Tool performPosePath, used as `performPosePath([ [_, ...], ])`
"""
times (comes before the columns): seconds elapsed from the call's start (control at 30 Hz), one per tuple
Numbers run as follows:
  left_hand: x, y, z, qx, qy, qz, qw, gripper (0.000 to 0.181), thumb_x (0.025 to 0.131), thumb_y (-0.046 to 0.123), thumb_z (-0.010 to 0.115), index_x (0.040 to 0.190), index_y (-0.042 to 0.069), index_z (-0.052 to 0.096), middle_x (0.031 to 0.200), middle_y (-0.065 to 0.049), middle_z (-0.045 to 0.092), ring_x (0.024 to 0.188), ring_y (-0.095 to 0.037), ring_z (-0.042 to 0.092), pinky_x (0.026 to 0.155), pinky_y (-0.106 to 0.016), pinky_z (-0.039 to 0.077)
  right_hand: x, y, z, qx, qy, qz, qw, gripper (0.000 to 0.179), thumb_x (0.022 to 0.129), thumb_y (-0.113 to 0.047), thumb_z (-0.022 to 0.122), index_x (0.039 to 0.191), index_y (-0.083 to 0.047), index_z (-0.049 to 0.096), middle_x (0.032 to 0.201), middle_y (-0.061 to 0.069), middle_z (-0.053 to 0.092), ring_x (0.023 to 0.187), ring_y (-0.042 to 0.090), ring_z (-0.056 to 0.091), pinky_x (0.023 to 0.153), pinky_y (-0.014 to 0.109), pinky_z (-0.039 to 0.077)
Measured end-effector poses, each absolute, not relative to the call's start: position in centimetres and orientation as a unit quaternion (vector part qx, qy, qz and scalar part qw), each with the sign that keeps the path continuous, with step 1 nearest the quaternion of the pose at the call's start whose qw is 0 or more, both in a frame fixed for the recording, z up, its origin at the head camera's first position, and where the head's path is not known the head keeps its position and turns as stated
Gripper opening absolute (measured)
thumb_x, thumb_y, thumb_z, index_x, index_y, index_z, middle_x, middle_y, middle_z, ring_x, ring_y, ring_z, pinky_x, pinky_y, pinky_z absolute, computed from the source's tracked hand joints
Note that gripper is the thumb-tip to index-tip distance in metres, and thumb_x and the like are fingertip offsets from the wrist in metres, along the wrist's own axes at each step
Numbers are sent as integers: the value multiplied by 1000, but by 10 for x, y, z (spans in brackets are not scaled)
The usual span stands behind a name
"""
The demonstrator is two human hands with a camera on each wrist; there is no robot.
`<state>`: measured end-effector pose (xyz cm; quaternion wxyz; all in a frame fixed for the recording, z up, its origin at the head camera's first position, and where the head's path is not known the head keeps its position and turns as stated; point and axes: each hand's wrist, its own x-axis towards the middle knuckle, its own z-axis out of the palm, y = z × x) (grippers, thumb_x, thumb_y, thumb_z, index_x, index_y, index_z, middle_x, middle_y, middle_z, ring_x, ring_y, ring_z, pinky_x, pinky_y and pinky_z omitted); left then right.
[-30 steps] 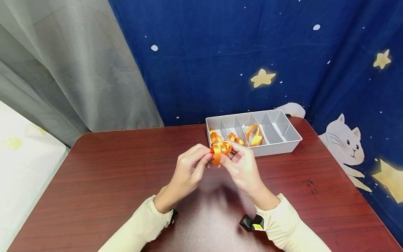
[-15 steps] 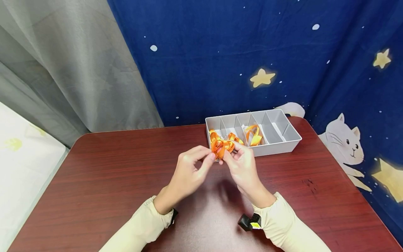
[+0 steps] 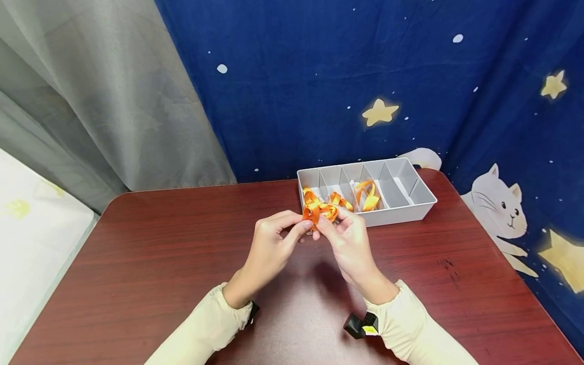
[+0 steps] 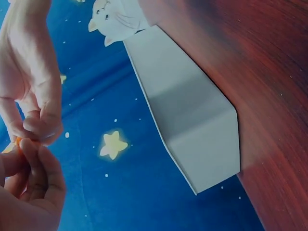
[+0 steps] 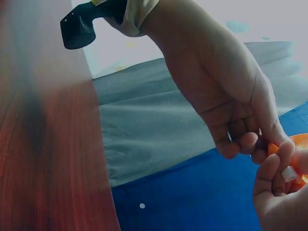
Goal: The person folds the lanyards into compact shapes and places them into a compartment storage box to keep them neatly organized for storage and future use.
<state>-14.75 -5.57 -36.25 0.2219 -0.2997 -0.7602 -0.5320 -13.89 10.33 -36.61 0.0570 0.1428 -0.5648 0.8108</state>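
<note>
Between both hands is a looped bundle of shiny orange ribbon [image 3: 319, 209], raised over the table just in front of the tray. My left hand [image 3: 269, 243] pinches the ribbon's left side between thumb and fingers. The right hand [image 3: 353, 248] grips its other side, thumb on top. In the right wrist view a small white piece [image 5: 289, 174] shows at my right fingers, with orange ribbon [image 5: 301, 140] beside it. Fingers hide most of the ribbon in the left wrist view, where only a bit of orange [image 4: 19, 141] peeks out.
A grey divided tray [image 3: 397, 218] stands at the table's back edge. Orange ribbon [image 3: 368, 196] lies in one compartment, and more orange ribbon [image 3: 341, 201] in the compartments to its left. Behind the reddish-brown table [image 3: 182, 243] hangs a blue star-patterned curtain [image 3: 296, 91].
The ribbon loops have shifted and spread as the fingers work them; a hanging loop at the left has folded up. Both hands stay at nearly the same place.
</note>
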Motion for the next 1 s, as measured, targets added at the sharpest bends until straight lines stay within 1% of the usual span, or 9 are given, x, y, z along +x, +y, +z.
performPosePath([
  [0.1, -147, -60, -359, -289, -766, -542, 191, 8, 91, 7, 71, 86, 4, 77, 71, -5, 66, 60, -13, 59, 55, -24, 51, -139, 103, -367, 162, -565, 808, 48, 13, 95, 8, 57, 105, 13, 62, 78, 4, 66, 64, 11, 62, 73, 25, 54],
  [0.23, -148, -68, -351, -304, -790, -506, 163, 9, 92, 4, 69, 87, 4, 76, 74, -2, 65, 62, -12, 55, 54, -22, 49, -140, 104, -370, 193, -580, 791, 31, 16, 94, 8, 59, 105, 20, 61, 77, 3, 66, 66, 11, 64, 76, 25, 55],
  [0.4, -151, -77, -341, -348, -810, -449, 144, 13, 93, 4, 67, 82, 9, 72, 71, 5, 56, 62, -9, 48, 53, -22, 41, -143, 106, -372, 242, -596, 766, 9, 23, 95, 3, 62, 106, 23, 59, 76, 2, 66, 68, 11, 64, 77, 24, 55],
  [0.5, -152, -79, -337, -363, -812, -436, 138, 13, 93, 6, 68, 82, 10, 72, 71, 6, 55, 62, -7, 47, 53, -23, 39, -143, 106, -373, 259, -600, 757, 14, 25, 95, -1, 63, 107, 21, 60, 75, 2, 66, 68, 11, 64, 76, 23, 55],
  [0.63, -154, -79, -335, -364, -815, -434, 121, 11, 92, 8, 70, 82, 10, 75, 72, 3, 61, 63, -7, 49, 54, -24, 41, -143, 104, -374, 246, -597, 763, 30, 23, 96, 1, 61, 107, 21, 60, 80, 1, 65, 64, 11, 60, 71, 22, 52],
  [0.7, -155, -78, -336, -351, -818, -443, 105, 10, 91, 10, 72, 82, 10, 76, 72, 4, 65, 65, -7, 51, 56, -25, 43, -142, 103, -375, 227, -588, 776, 32, 18, 96, 2, 60, 106, 17, 62, 83, 2, 65, 63, 12, 58, 68, 22, 51],
  [0.83, -158, -74, -340, -326, -815, -473, 74, 7, 89, 13, 75, 85, 9, 79, 78, 6, 71, 71, -7, 57, 61, -27, 48, -141, 103, -374, 187, -570, 800, 31, 11, 96, 3, 59, 102, 2, 68, 84, 3, 64, 63, 13, 55, 63, 21, 49],
  [0.9, -159, -73, -343, -325, -810, -484, 63, 6, 89, 13, 75, 91, 7, 79, 82, 4, 72, 73, -8, 59, 63, -27, 49, -142, 104, -373, 181, -570, 801, 43, 14, 95, 4, 59, 100, -4, 70, 84, 3, 65, 63, 13, 56, 62, 21, 49],
  [1.0, -163, -73, -350, -325, -805, -496, 33, 17, 88, 12, 77, 104, 5, 76, 89, 0, 72, 75, -9, 61, 66, -26, 51, -147, 110, -370, 173, -573, 798, 73, 17, 94, 5, 59, 98, -6, 72, 84, 3, 66, 62, 12, 56, 61, 21, 49],
])
